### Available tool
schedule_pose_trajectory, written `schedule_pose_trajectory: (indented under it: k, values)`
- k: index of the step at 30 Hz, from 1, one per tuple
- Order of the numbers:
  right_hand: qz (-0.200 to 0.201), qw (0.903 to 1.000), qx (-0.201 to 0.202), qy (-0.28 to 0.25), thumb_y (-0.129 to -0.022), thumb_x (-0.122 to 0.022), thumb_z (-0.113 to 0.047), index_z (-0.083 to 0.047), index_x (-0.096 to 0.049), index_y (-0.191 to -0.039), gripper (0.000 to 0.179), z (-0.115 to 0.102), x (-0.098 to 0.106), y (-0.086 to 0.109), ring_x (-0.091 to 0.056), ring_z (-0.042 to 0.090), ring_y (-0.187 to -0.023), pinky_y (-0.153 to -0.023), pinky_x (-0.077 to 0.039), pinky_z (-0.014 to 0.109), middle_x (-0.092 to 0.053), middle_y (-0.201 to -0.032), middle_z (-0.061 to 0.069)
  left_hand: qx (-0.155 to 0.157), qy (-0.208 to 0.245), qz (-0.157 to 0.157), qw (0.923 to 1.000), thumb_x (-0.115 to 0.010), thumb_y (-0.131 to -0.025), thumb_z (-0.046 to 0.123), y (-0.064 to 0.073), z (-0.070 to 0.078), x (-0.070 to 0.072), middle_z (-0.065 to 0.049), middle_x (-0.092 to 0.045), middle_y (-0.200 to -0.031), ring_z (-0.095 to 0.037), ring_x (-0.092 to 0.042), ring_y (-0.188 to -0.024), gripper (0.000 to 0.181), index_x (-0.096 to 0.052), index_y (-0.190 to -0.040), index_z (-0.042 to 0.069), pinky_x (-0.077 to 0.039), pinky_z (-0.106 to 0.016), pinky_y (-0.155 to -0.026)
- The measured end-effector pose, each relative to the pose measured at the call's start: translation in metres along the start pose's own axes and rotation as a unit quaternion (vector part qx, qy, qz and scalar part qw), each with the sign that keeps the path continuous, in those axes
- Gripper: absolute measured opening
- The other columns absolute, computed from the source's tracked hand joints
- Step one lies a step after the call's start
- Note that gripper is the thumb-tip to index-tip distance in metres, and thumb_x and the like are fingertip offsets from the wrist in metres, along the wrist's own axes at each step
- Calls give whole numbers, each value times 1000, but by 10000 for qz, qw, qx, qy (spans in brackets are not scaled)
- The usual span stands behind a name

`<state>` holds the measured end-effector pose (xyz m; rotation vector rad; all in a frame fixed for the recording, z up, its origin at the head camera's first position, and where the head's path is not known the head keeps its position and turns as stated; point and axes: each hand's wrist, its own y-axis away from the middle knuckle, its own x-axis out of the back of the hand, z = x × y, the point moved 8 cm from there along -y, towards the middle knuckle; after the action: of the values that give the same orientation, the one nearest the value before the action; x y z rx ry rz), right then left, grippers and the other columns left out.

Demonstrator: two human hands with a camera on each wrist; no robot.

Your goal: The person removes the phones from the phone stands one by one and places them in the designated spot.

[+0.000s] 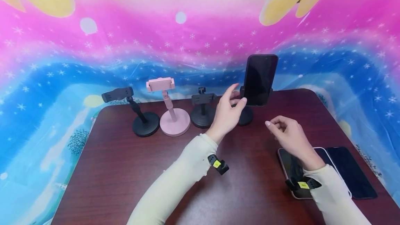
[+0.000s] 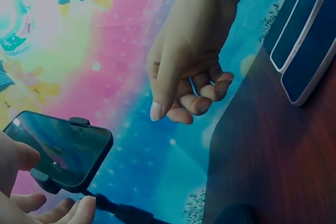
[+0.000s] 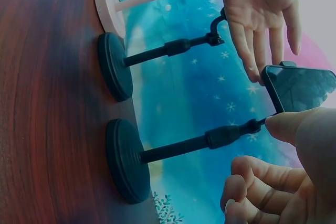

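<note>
A black phone [image 1: 260,81] stands upright in the clamp of a black phone stand [image 3: 128,161] at the right end of a row. Close to its left edge is my left hand [image 1: 228,112], fingers and thumb spread, gripping nothing; whether the thumb touches the phone I cannot tell. My right hand [image 1: 290,136] hovers in front of and to the right of that stand, fingers loosely curled and holding nothing. In the left wrist view the phone [image 2: 63,150] sits between the clamp's two arms. Part of the stand's base is hidden behind my left hand in the head view.
Leftward stand a black stand [image 1: 203,114], a pink stand [image 1: 175,122] and another black stand [image 1: 146,124]. Two more phones lie flat at the right: a pale-edged one [image 1: 287,164] under my right wrist and a dark one [image 1: 353,173]. A patterned cloth [image 1: 200,44] hangs behind the table [image 1: 125,173].
</note>
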<state>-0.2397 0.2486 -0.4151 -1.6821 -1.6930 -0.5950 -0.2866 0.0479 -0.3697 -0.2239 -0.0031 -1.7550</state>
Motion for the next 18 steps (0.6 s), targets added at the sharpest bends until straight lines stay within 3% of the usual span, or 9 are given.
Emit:
schedule_pose_trajectory:
  k: [11, 18]
  values:
    - [67, 9999, 104, 111, -102, -59, -37, -6, -68, -100, 33, -8, 12, -8, -59, 14, -59, -51, -48, 27, -64, -71, 6, -78, -121, -63, 9999, -58, -104, 23, -15, 2, -5, -10, -67, -130, -21, -69, -113, 48, -47, -150, 24, -58, -37, -97]
    - [114, 9996, 170, 172, -102, -60, -36, -6, -68, -100, 31, -13, 20, -13, -61, 17, -60, -52, -50, 27, -65, -72, 7, -70, -523, -32, 9986, -58, -104, 23, -21, 5, -8, -10, -67, -122, -19, -68, -108, 44, -52, -148, 20, -56, -30, -92]
